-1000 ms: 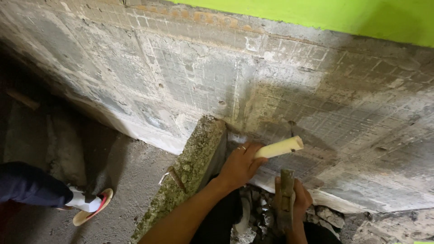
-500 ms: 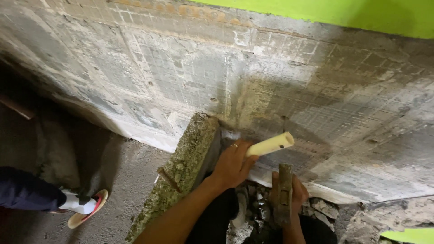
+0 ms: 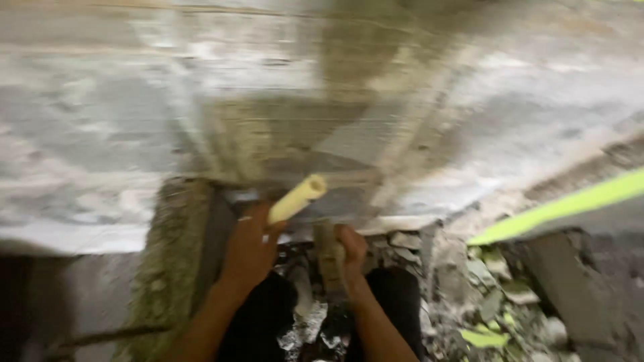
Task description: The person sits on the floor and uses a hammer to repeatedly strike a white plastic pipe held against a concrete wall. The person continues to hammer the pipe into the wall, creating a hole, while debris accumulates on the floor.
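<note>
Nearest to me, my two forearms come up from the bottom edge over my dark trousers (image 3: 258, 322), with a strip of broken grey rubble (image 3: 305, 328) showing between my knees. My left hand (image 3: 249, 249) is curled shut around the lower end of a pale cream cylindrical handle (image 3: 297, 198), smooth and round-ended, which slants up and to the right out of my fist. My right hand (image 3: 347, 253) is wrapped closed around a rough, dull brown-grey tool (image 3: 329, 258) that stands nearly upright just beside the cream handle; the blur keeps me from telling what kind of tool it is. The two hands sit close together, not quite touching. Just to the left of my left hand a coarse, greenish-grey concrete block (image 3: 174, 268) rises like a low edge, crumbly on its face, leaving me only a narrow slot to work in. To the right the floor is crowded with chipped grey stone and flakes of bright green paint (image 3: 484, 337), so open room there is small. A bright yellow-green strip (image 3: 570, 204) runs slantwise above that debris. Beyond everything stands the wall (image 3: 402, 100), grey scraped plaster, streaked and patchy, with a darker shadowed band above my hands and a ragged broken lower edge where it meets the rubble.
</note>
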